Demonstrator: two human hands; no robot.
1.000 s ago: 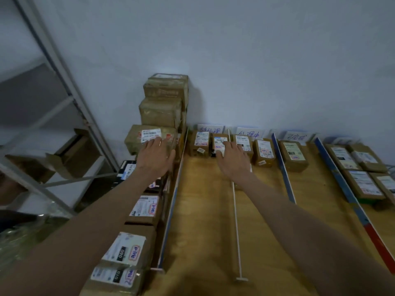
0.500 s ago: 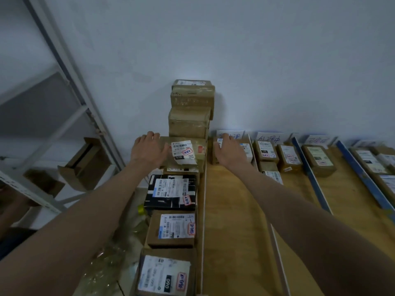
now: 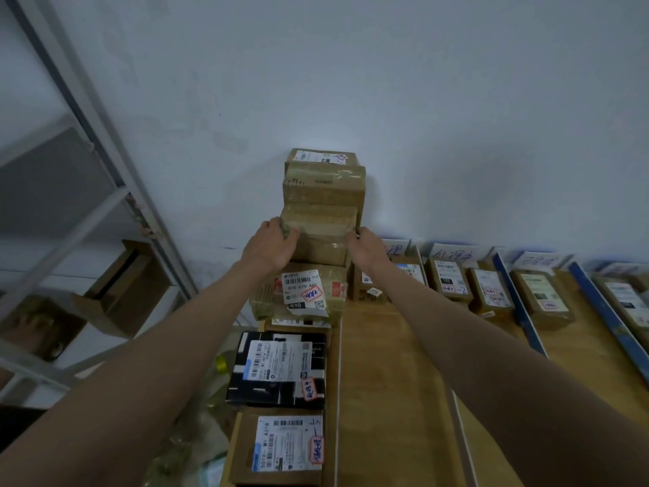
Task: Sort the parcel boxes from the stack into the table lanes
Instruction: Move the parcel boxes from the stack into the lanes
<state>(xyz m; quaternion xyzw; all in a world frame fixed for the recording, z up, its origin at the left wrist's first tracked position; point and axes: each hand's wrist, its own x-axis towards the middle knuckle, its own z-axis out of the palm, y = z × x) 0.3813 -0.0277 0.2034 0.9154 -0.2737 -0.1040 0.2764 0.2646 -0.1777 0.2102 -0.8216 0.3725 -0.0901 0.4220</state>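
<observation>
- Hands have shifted within the last second: both lay flat lower down, the left hand on the labelled parcel and the right hand over by the lane boxes; now both are raised to the middle box of the stack.
- Left hand grips the box's left front corner, fingers curled round the edge; right hand pinches its right edge, fingers bent against the side.
- The middle box sits on the labelled parcel and carries two more boxes, the topmost showing a white label, all close to the wall.
- The wooden surface lies to the right, split by blue dividers into lanes; several sorted parcels stand at the far end under handwritten cards.
- Judged from this, the pick is beginning: the box seems not yet lifted, and the two above it would come along or topple.
- More parcels, one black, line the surface's left edge.
</observation>
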